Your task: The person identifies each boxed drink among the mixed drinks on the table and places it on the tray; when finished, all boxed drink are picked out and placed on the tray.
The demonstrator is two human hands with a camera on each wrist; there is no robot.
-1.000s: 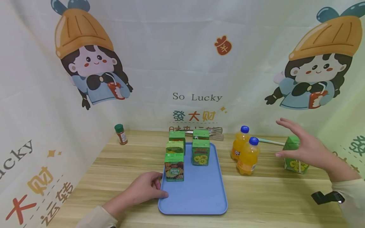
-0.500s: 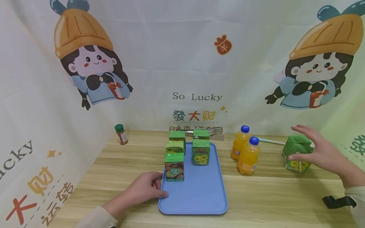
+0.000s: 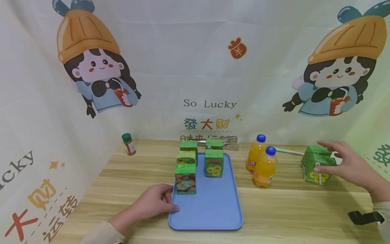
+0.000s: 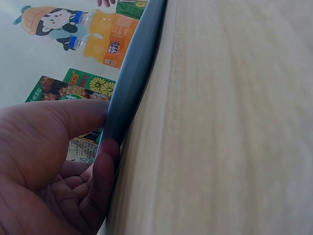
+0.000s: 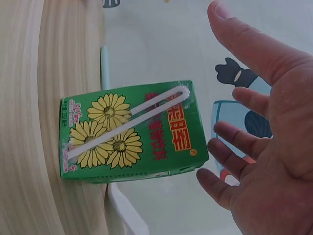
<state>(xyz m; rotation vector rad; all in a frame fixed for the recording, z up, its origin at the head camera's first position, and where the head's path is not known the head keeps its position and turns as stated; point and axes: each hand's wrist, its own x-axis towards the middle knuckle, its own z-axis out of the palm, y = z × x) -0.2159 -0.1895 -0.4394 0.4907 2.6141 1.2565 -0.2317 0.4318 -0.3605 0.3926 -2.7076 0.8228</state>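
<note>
My left hand (image 3: 155, 202) grips the left rim of a blue tray (image 3: 210, 210), thumb on top; in the left wrist view its fingers (image 4: 105, 169) lie at the tray's outer edge. Several green drink cartons stand on the tray, among them a brown-fronted one (image 3: 186, 179) and a flower-printed one (image 3: 214, 164). At the right, my right hand (image 3: 350, 166) hovers by a green drink carton (image 3: 317, 169) with a white straw on its front. In the right wrist view its spread fingers (image 5: 234, 152) are beside the carton's top, holding nothing. Another green carton (image 3: 317, 149) shows behind.
Two orange soda bottles (image 3: 264, 167) with blue caps stand between tray and right-hand cartons. Metal utensils (image 3: 231, 139) lie behind the tray. A pale green stick (image 3: 289, 151) lies behind the bottles. A green-capped spice jar (image 3: 129, 145) stands at the back left.
My right hand has moved right and slightly down toward the right-hand cartons, its thumb now by the straw carton's front. My left hand and the tray have stayed in place.
</note>
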